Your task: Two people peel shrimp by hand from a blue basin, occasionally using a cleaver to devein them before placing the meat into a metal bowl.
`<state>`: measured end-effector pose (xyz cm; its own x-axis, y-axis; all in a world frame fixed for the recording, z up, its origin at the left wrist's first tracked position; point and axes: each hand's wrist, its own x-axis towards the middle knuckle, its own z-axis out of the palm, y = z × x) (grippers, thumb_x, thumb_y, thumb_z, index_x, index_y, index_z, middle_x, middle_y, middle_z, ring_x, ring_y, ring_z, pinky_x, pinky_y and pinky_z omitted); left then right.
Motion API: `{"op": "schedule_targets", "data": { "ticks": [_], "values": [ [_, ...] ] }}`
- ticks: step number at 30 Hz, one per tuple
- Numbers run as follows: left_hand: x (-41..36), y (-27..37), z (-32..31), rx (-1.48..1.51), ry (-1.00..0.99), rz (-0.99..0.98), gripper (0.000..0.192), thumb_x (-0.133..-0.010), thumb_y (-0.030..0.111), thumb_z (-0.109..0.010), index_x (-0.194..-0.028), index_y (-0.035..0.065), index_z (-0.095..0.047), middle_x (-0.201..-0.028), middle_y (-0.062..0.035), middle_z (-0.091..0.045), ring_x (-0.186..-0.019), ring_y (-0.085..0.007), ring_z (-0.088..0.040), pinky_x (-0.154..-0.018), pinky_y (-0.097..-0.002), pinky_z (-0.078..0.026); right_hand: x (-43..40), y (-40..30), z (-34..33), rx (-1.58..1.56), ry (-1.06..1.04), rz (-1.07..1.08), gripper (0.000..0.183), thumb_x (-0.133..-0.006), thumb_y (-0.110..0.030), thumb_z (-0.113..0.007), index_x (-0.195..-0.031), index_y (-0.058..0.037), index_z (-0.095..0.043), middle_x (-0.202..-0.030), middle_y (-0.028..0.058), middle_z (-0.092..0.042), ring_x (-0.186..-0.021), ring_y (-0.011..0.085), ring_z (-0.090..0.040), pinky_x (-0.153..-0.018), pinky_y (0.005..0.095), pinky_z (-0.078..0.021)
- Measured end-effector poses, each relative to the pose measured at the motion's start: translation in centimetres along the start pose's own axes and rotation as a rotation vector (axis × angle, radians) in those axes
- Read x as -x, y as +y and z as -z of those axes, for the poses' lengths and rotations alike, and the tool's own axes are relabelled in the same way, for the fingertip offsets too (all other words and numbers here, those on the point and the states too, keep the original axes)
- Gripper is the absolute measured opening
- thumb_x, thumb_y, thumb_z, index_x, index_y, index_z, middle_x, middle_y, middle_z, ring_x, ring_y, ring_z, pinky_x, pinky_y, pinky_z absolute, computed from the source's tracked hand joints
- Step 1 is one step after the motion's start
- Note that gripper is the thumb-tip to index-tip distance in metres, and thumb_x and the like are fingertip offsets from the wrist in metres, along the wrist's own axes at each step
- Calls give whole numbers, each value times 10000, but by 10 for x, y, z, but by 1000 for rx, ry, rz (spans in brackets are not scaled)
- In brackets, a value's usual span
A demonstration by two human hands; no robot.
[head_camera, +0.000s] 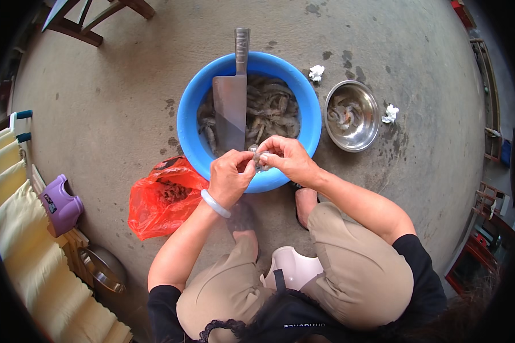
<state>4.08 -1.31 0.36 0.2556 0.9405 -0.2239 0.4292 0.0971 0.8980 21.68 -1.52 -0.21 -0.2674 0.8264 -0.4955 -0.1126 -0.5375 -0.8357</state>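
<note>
Over the near rim of a blue plastic basin (189, 141), my left hand (229, 176) and my right hand (289, 158) meet. Between their fingertips is a small grey shrimp (257, 157), partly hidden by the fingers. Many raw shrimp (274, 105) fill the basin. A cleaver (230, 107) lies across it, blade inside and metal handle sticking out past the far rim. To the right stands a steel bowl (371, 128) with several peeled-looking shrimp (345, 113). An open red plastic bag (148, 210) by my left wrist contains reddish scraps (171, 191).
Crumpled white tissues (316, 73) lie on the concrete floor (124, 107), one beside the bowl. A purple plastic stool (62, 206) and a metal basin (103, 268) are at left, near yellow cloth (30, 240). Wooden furniture legs (81, 32) stand at far left.
</note>
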Motion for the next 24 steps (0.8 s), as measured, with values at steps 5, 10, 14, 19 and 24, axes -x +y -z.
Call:
{"op": "schedule_targets", "data": {
  "ticks": [5, 10, 14, 19, 24],
  "values": [
    [0, -2, -1, -230, 46, -138, 134, -741, 20, -624, -866, 13, -671, -716, -112, -620, -635, -164, -628, -580, -272, -497, 0, 0, 1, 287, -38, 115, 158, -816, -91, -592, -943, 2, -604, -771, 51, -634, -714, 86, -575, -657, 255, -467],
    [0, 1, -1, -185, 59, -66, 143, -745, 26, -617, -876, 6, -670, -715, -109, -631, -625, -154, -623, -574, -266, -491, -1, -4, 4, 321, -67, 147, 160, -816, -96, -597, -944, 0, -605, -778, 52, -633, -728, 90, -577, -668, 254, -469],
    [3, -10, -2, 206, 9, 274, 127, -800, 60, -593, -859, -24, -667, -759, -81, -662, -612, -123, -615, -580, -239, -495, -1, -7, 3, 240, -116, 158, 161, -823, -98, -595, -945, 7, -597, -801, 57, -634, -751, 97, -585, -691, 256, -473],
    [-2, 3, 0, 460, -11, 490, 152, -817, 86, -595, -872, -43, -653, -777, -86, -657, -623, -127, -619, -593, -242, -514, 1, -6, 6, 343, -123, 218, 151, -831, -88, -588, -946, 10, -590, -840, 67, -632, -786, 113, -593, -716, 260, -476],
    [-7, -3, 7, 677, 29, 617, 157, -813, 95, -606, -888, -41, -628, -774, -100, -643, -635, -162, -633, -597, -268, -534, 3, -3, 6, 461, -102, 375, 146, -834, -83, -584, -947, 8, -592, -881, 80, -627, -821, 131, -595, -739, 267, -477]
  ]
}}
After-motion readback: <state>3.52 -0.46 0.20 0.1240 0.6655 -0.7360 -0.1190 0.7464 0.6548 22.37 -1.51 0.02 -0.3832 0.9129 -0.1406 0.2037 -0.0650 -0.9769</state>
